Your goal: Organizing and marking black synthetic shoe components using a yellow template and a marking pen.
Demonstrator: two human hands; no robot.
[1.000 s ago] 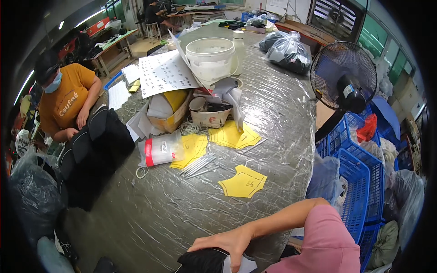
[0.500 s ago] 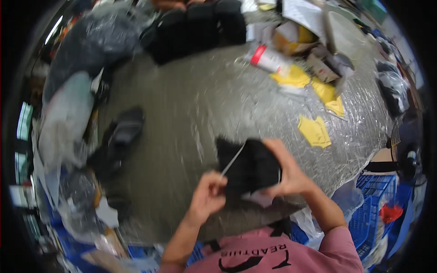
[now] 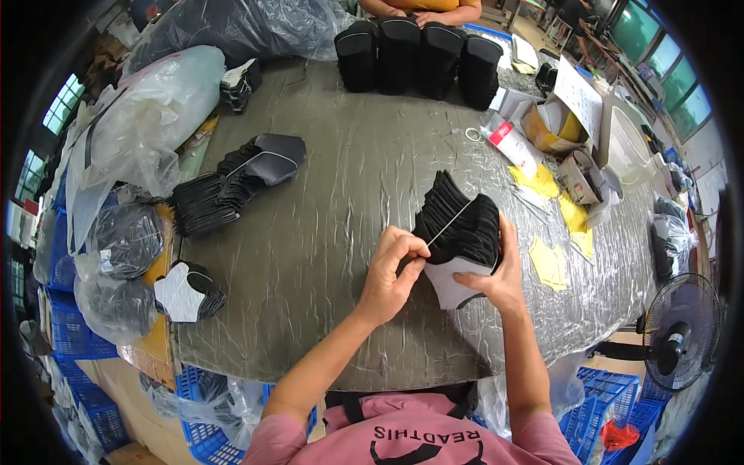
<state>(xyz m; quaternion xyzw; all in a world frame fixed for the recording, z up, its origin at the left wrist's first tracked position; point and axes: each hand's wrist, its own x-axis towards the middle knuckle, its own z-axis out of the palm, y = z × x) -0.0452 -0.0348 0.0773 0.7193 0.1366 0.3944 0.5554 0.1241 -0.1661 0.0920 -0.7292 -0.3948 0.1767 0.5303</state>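
Above the near half of the table, a thick bundle of black cut fabric pieces [image 3: 469, 221] is tilted, its many layered edges fanned upward. A pale grey piece [image 3: 449, 280] faces me at its near end. My right hand [image 3: 500, 279] grips the bundle from the right, thumb across the pale piece and fingers behind. A thin white elastic band [image 3: 449, 223] runs slantwise over the black layers. At the bundle's left side, my left hand [image 3: 390, 273] pinches the band's lower end between thumb and fingertips. The bundle's far side is hidden.
Banded black stacks [image 3: 205, 194] lie at the left, near a pale-topped bundle [image 3: 182, 294]. Several black stacks [image 3: 399, 54] stand at the far edge before another person's hands [image 3: 422, 17]. Yellow templates [image 3: 549, 263] and a cardboard box [image 3: 546, 128] are right; a fan [image 3: 678, 341] stands beyond.
The view has shifted, showing more of the far side. The bundle is turned so its layered edges and pale end show; my left hand still pinches the band, now closer against the bundle.
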